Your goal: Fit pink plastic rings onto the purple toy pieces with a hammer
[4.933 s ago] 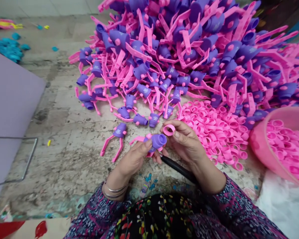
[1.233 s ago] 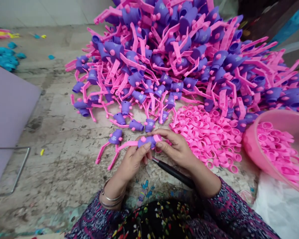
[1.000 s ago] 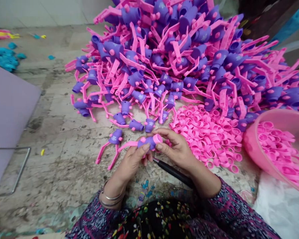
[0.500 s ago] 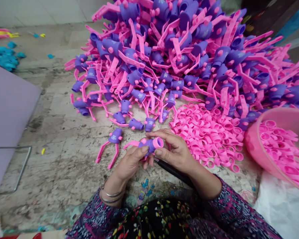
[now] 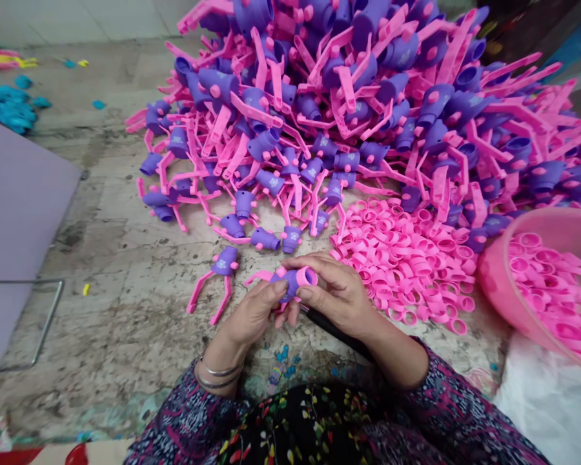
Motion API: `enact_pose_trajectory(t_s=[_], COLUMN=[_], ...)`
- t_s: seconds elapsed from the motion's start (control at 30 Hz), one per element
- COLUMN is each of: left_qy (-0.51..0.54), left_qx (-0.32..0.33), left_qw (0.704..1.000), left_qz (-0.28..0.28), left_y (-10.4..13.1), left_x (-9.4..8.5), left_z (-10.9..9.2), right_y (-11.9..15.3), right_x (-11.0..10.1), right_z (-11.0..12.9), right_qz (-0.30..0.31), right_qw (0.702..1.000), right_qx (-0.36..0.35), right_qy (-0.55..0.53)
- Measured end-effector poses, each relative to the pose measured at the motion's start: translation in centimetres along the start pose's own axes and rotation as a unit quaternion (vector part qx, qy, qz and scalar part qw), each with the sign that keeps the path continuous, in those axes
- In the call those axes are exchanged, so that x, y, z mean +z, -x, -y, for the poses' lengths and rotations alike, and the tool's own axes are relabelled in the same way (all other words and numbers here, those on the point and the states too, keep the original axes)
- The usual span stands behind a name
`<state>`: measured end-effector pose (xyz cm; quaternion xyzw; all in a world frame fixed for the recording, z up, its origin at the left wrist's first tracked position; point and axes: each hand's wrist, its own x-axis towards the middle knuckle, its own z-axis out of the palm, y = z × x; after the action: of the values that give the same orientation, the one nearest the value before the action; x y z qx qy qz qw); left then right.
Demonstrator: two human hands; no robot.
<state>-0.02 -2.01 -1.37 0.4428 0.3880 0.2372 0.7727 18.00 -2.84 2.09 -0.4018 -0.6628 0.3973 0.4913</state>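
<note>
A purple doll torso with pink arms [image 5: 291, 283] lies between my hands, low over the floor. My left hand [image 5: 257, 309] is closed around its body, the thumb resting on the purple front. A pink ring [image 5: 306, 276] sits at the torso's right end. Around that end, my right hand [image 5: 337, 294] is closed, with thumb and fingers on the ring and the torso. Just left of my hands, another torso with two pink arms [image 5: 224, 263] lies on the floor. Partly hidden beneath my right hand is a black-handled tool [image 5: 337, 332].
A large heap of purple torsos with pink arms [image 5: 310, 106] covers the back. Loose pink rings [image 5: 407, 265] are piled to the right, beside a pink tub [image 5: 496, 284] holding more rings. At left stand a lilac panel [image 5: 24, 219] and small blue pieces [image 5: 7, 106].
The view has shifted slightly. My hands keep the torso in almost the same place, and my right thumb has moved up a little against the ring.
</note>
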Motion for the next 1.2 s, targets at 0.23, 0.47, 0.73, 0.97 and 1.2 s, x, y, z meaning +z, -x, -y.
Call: enact_pose_trajectory(t_s=[0.23,0.47,0.73,0.97,1.2], left_qy=[0.007,-0.037,-0.039,-0.053,-0.077], left_qx=[0.020,0.035,0.039,0.046,0.045], left_qw=[1.000,0.999,0.998,0.997,0.996], left_qz=[0.009,-0.015,-0.025,-0.020,-0.028], left_y=[0.0,0.1,0.0,-0.1,0.0], left_x=[0.1,-0.1,0.2,-0.1,-0.2], left_z=[-0.1,-0.2,-0.3,0.0,0.2], right_y=[0.1,-0.2,0.3,0.1,-0.2], right_x=[0.1,-0.2,0.2,0.0,-0.3], right_z=[-0.4,-0.6,-1.6,-1.4,-1.0], right_qz=[-0.011,-0.001,-0.008,0.007,0.016], right_qw=[1.000,0.999,0.999,0.999,0.999], right_qx=[-0.015,-0.024,0.029,0.025,-0.019], right_qy=[0.018,0.027,-0.036,-0.031,0.027])
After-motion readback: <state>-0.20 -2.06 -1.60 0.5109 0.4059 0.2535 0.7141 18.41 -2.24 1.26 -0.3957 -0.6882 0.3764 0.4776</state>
